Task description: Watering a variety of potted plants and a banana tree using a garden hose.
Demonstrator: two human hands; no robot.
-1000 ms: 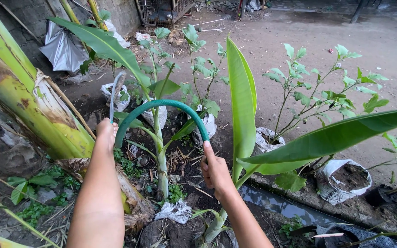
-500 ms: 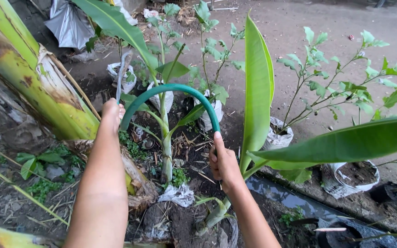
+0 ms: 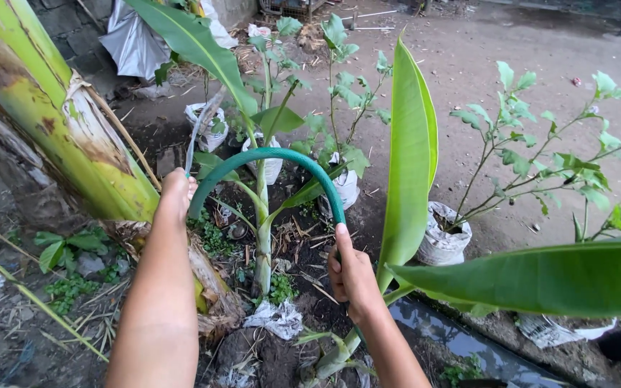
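I see a green rubber garden hose [image 3: 267,154] bent into a tall round arch over a small young plant. One end sits in my left hand [image 3: 175,194], the other in my right hand [image 3: 350,273].

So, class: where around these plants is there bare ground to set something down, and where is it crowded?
Bare dirt lies open beyond the bagged saplings, upper right. Crowded: under the arched green hose around the young banana plant, and between left hand and banana trunk.
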